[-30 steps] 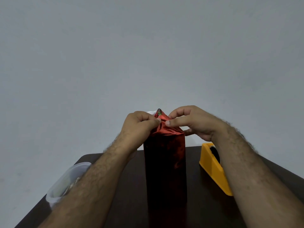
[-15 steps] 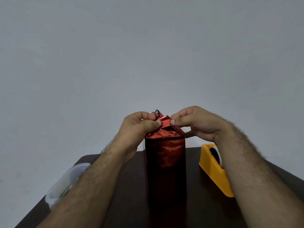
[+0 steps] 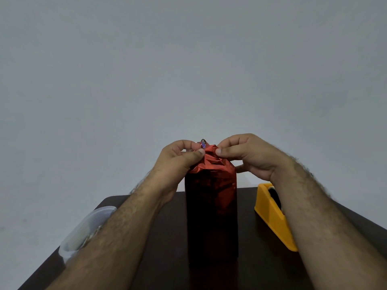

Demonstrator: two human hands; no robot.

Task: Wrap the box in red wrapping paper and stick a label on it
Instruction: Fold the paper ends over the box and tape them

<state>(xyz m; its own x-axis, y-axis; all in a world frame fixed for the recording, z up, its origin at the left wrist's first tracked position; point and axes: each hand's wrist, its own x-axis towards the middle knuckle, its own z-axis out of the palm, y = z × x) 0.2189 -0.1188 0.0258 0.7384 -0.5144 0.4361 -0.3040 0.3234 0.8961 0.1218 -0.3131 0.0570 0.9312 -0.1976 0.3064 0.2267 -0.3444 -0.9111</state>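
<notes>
Since half a second back: both my thumbs have drawn closer together and the open pocket of paper at the top has been squeezed into a tighter, more crumpled bunch.
Tub: a clear plastic container [image 3: 83,231] sits well to the outside of my left forearm at the table's edge, out of the working path; I cannot make out its contents.
Left hand: my left hand [image 3: 178,160] is curled, thumb and forefinger pinching the gathered paper from its own side, so the fold cannot spring open.
Paper: the red wrapping paper [image 3: 211,162] is bunched between the two thumbs, a shiny tip poking up just above my left fingertips.
Box: the box [image 3: 211,216] stands upright on the dark table [image 3: 261,268] directly below both hands, already sheathed in red; upright, I judge, so the top end is reachable.
Right hand: my right hand [image 3: 249,155] mirrors the left, fingers curled and thumb nipping the paper from the opposite side.
Dispenser: the yellow tape dispenser [image 3: 270,212] lies just beneath my right wrist, near enough, I reckon, to grab tape while one hand keeps the pinch.
Label: none visible yet.
</notes>
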